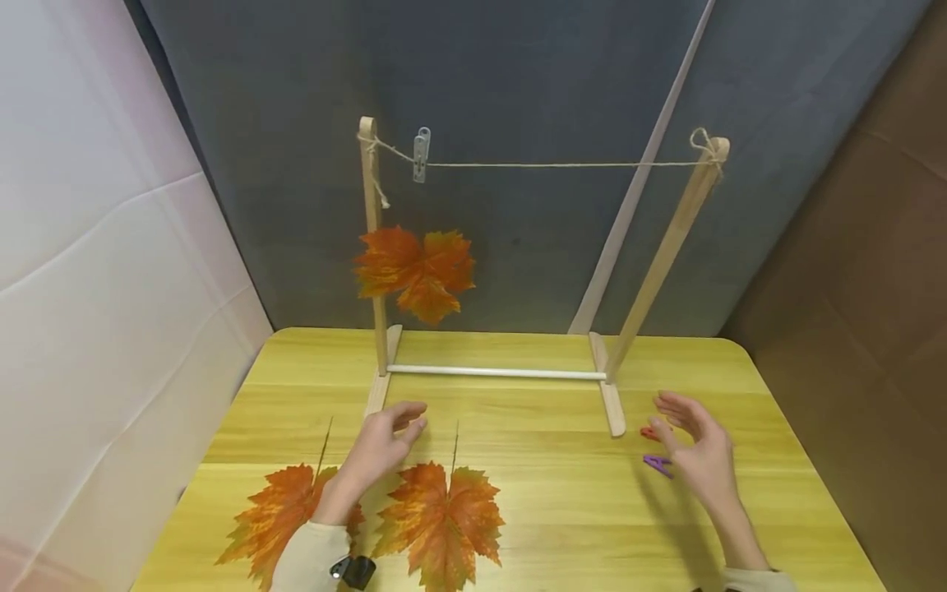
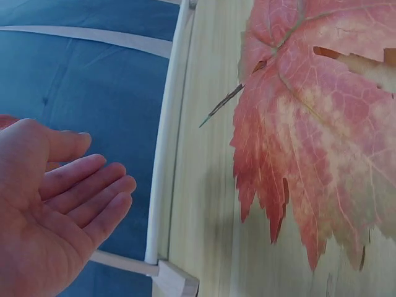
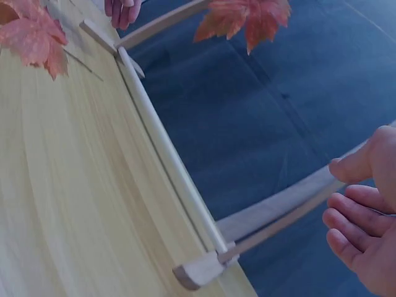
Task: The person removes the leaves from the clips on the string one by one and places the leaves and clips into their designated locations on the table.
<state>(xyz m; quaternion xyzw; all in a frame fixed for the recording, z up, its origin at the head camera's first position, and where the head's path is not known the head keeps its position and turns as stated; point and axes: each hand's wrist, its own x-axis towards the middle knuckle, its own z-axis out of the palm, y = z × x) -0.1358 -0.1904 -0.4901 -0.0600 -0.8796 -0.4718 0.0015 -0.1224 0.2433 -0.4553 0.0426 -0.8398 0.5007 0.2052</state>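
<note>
My left hand (image 1: 386, 442) hovers over the table with loosely bent fingers and nothing in them, between two orange-red maple leaves. One leaf (image 1: 447, 522) lies to its right; the other leaf (image 1: 275, 514) is partly hidden by the wrist. On the right, my right hand (image 1: 699, 452) is held with thumb and fingers apart, and they hold nothing. Beside it lie a red clothespin (image 1: 651, 432), partly covered by the thumb, and a purple clothespin (image 1: 657, 465). A grey clothespin (image 1: 420, 156) sits on the string (image 1: 533, 165). Below it hangs a third leaf (image 1: 422, 271), its stem too faint to see.
A wooden frame stands at the back of the table (image 1: 533, 460), with a left post (image 1: 373, 189), a right post (image 1: 666, 247) and a white crossbar (image 1: 496, 372) low between them. Behind it hangs a dark grey cloth (image 1: 518, 82).
</note>
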